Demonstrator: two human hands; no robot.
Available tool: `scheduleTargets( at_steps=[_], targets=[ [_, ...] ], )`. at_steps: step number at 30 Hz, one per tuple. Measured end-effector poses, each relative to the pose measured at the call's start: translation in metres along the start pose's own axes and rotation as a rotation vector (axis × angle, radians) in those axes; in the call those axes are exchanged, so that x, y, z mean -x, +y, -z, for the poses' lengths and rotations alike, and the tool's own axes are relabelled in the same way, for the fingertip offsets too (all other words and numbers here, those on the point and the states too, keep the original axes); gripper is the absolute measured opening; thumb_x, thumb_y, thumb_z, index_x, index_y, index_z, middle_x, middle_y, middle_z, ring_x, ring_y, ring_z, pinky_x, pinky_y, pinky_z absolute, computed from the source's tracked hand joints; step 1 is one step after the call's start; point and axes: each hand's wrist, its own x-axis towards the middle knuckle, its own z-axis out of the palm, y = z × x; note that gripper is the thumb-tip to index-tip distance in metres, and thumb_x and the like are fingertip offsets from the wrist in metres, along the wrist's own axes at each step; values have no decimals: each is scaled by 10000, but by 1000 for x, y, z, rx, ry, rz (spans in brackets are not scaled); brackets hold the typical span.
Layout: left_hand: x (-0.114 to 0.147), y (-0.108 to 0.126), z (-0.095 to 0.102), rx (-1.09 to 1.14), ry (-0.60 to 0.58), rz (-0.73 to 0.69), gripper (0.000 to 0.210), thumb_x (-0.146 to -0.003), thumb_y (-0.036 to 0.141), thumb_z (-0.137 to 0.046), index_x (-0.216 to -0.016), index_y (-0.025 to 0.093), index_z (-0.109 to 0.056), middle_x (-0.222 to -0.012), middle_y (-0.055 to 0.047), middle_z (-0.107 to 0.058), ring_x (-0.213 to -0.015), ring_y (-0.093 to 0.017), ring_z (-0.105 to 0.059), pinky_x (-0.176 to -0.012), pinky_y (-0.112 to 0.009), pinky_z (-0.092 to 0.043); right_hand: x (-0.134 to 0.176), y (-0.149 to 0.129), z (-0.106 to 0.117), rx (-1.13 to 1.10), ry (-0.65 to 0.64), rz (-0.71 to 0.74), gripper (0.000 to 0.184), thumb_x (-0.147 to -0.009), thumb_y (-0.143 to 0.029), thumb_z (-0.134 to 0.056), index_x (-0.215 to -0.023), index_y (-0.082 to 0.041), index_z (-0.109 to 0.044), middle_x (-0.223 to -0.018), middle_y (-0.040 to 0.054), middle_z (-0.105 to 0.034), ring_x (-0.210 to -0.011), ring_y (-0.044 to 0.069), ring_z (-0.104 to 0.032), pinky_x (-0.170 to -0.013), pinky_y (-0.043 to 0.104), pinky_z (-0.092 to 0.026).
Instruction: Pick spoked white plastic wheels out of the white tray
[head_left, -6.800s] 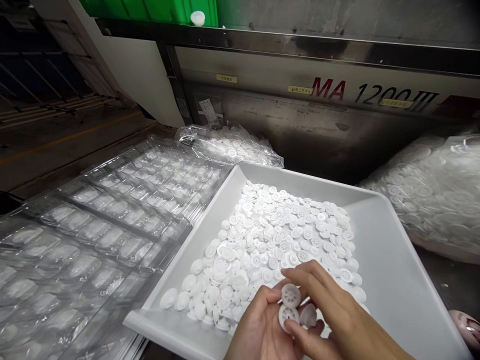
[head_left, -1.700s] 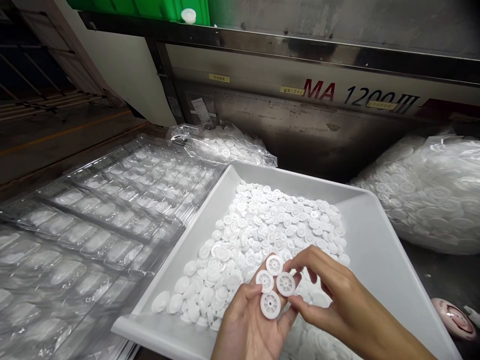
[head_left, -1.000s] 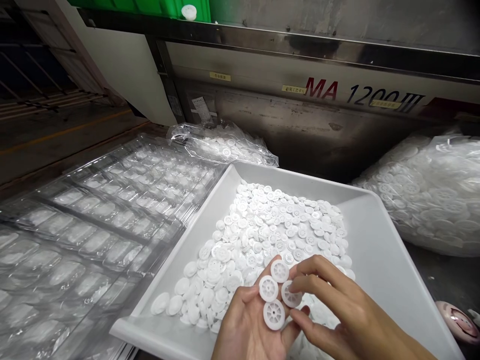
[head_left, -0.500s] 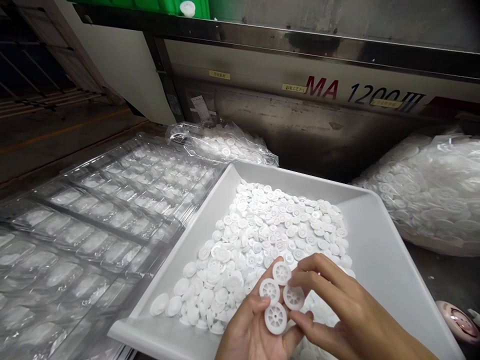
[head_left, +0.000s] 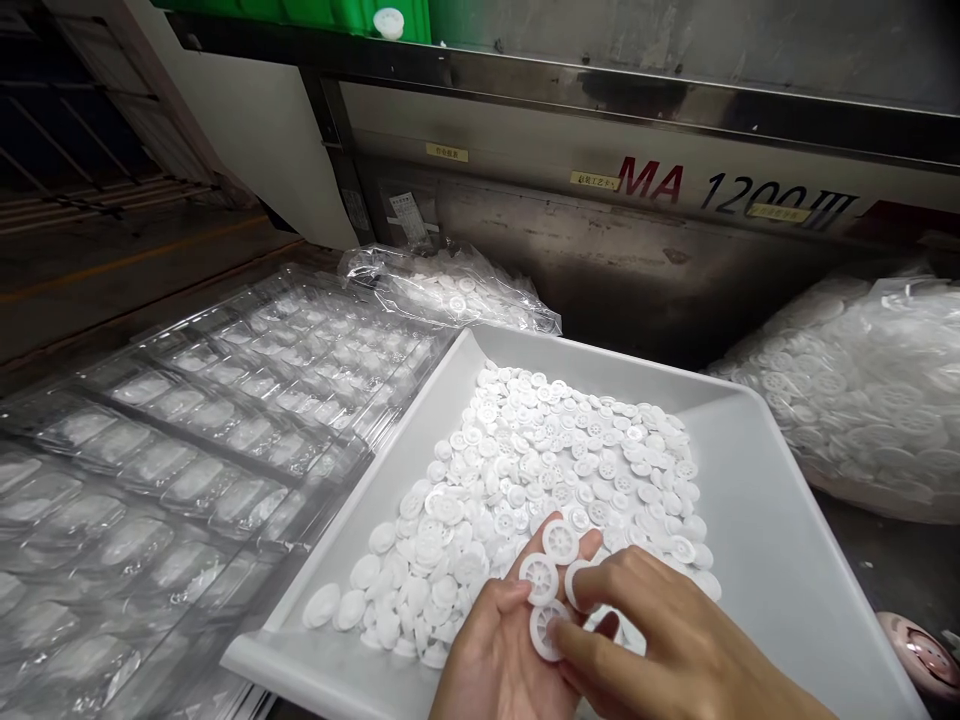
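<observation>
Several small white plastic wheels (head_left: 538, 579) with spoked centres rest on the palm and fingers of my left hand (head_left: 491, 650), whose thumb presses on the edge of one. My right hand (head_left: 660, 625) reaches over from the right with bent fingers. One fingertip lies on the lowest wheel, and another finger covers much of the wheel on the right. Both hands hover above a grey tray (head_left: 757, 480) with a heap of similar white wheels (head_left: 517, 460). The underside of the held wheels is hidden.
Clear plastic blister trays (head_left: 217, 420) with white parts are stacked at the left. Behind the tray lies an open bag of wheels (head_left: 457, 290); a fuller bag (head_left: 885, 390) stands at the right. A metal machine ledge (head_left: 562, 90) crosses the back, with a green bin (head_left: 330, 15).
My right hand has shifted left and down over the wheels, its fingers now covering part of the lowest and right-hand ones. My left hand stays nearly in place.
</observation>
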Motion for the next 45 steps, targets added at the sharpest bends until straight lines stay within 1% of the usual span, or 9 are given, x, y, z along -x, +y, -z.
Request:
scheduleTargets(
  at_steps=[4,8,11,13,19,25,33,41,45],
  targets=[
    [-3,2,2,-13,-45,-17,548,-778,235,-466,-1323,196,-420,-1084,-71,-678,-1031,-196,-596,-883,-269,-437,-3,-1,-2,44,-2,82,319,-966,-216,-312,-1024,-97,-603,-827,101,-608,-708,185,-543,-640,353,-461],
    [-4,3,5,-58,-63,-21,619,-802,259,-441,-1396,192,-283,-1147,-85,-656,-1047,-230,-599,-887,-319,-446,-6,0,1,105,57,158,386,-973,-213,-290,-829,-132,-639,-697,76,-600,-623,166,-555,-587,314,-462],
    [-2,1,5,-58,-52,-74,638,-861,275,-358,-1430,121,-115,-1265,-137,-575,-1120,-224,-563,-1020,-336,-337,-6,0,2,108,87,152,398,-975,-236,-286,-816,-141,-638,-712,84,-615,-649,173,-577,-618,318,-478],
    [0,0,4,-73,-44,-107,604,-894,278,-308,-1429,110,-84,-1327,-157,-515,-1162,-232,-533,-1086,-362,-238,-7,0,2,105,95,151,426,-983,-273,-262,-834,-133,-636,-719,94,-619,-670,184,-587,-636,329,-485],
    [2,1,1,-46,-8,-90,556,-866,211,-361,-1386,74,-222,-1328,-188,-505,-1176,-264,-517,-1107,-390,-210,-7,-1,1,117,97,137,373,-974,-293,-301,-873,-147,-630,-704,86,-620,-633,186,-576,-617,332,-486],
    [5,1,0,-93,17,-104,589,-812,78,-357,-1383,104,-213,-1299,-151,-544,-1189,-258,-502,-1118,-400,-202,-7,-3,1,111,121,151,356,-969,-278,-305,-865,-154,-622,-695,85,-619,-607,185,-567,-580,326,-476],
    [7,0,-6,-95,3,-139,492,-851,76,-288,-1342,58,-276,-1264,-174,-568,-1174,-258,-513,-1133,-420,-154,-6,-2,0,117,107,142,476,-989,-339,-232,-787,-153,-621,-699,92,-611,-609,178,-550,-563,325,-458],
    [2,-2,6,-60,-64,-131,530,-878,178,-313,-1380,31,-227,-1355,-193,-474,-1221,-279,-463,-1136,-396,-150,-7,-3,3,109,96,136,523,-991,-366,-193,-778,-155,-622,-683,90,-593,-602,173,-542,-559,315,-449],
    [2,2,5,-84,-77,-97,516,-889,217,-299,-1366,19,-279,-1367,-188,-462,-1264,-268,-412,-1133,-380,-137,-6,-2,2,83,97,131,533,-996,-359,-168,-854,-144,-635,-709,92,-604,-607,166,-528,-550,311,-431]
  ],
)
